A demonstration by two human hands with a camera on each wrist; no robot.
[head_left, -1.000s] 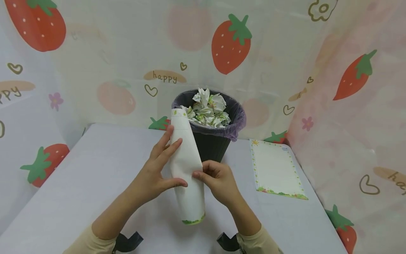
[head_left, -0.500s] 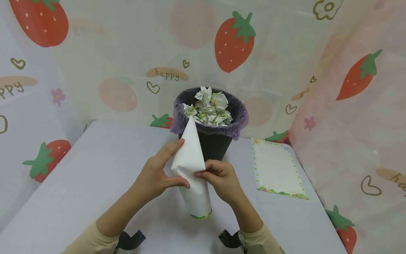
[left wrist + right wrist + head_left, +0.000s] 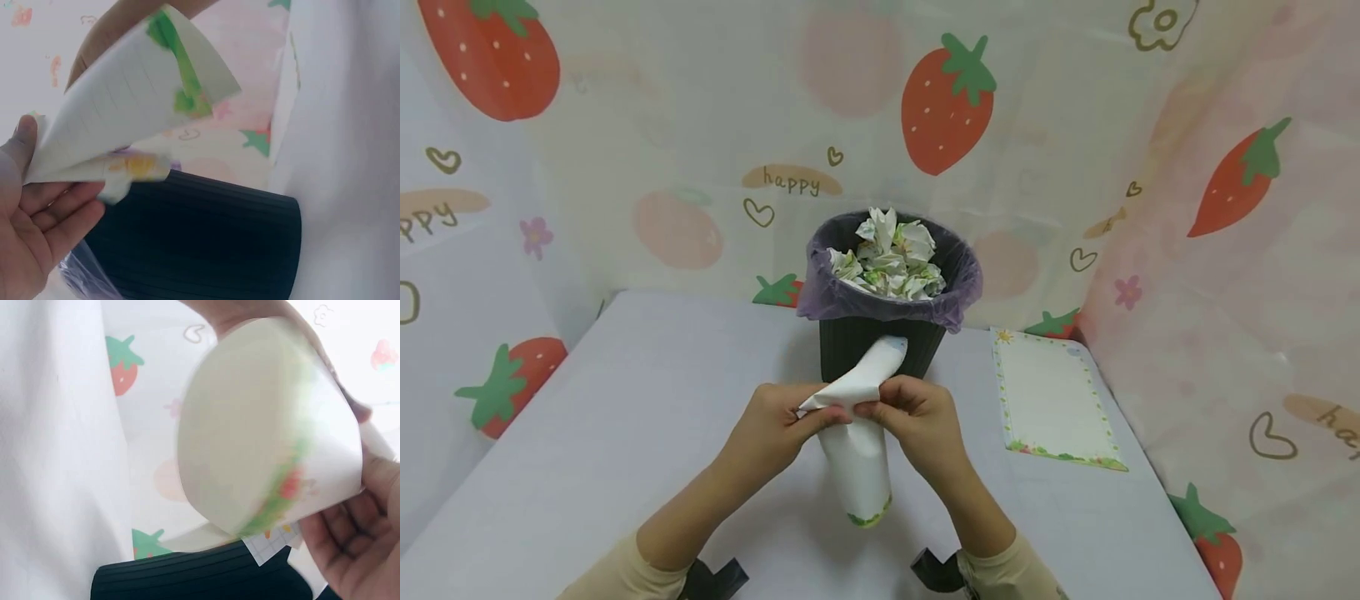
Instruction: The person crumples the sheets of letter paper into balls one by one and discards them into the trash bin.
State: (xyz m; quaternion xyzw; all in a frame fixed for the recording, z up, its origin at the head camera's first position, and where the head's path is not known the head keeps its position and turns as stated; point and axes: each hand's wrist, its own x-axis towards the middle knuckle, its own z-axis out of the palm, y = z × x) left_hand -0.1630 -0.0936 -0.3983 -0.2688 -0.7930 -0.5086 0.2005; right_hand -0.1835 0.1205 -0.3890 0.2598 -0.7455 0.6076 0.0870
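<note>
A sheet of paper (image 3: 859, 475), white outside with a green printed border at its lower end, is bent and creased across its middle. My left hand (image 3: 775, 429) pinches the crease from the left, thumb in front. On the other side my right hand (image 3: 923, 421) pinches the paper between thumb and curled fingers, the two thumbs nearly meeting. The top part folds over toward the upper right. Seen in the left wrist view, the paper's inner face (image 3: 119, 94) has ruled lines and green leaf prints. In the right wrist view its lower end curves open like a tube.
Behind the hands stands a black trash bin (image 3: 838, 342) lined with a purple bag (image 3: 842, 307). Crumpled papers (image 3: 891, 262) fill its mouth. A bordered sheet (image 3: 1054, 396) lies flat at the table's right, near a strawberry-print curtain (image 3: 685, 108).
The left hand has drawn in from spread fingers to a pinch at the middle. The paper's upper part has bent down and to the right; the right hand keeps its hold.
</note>
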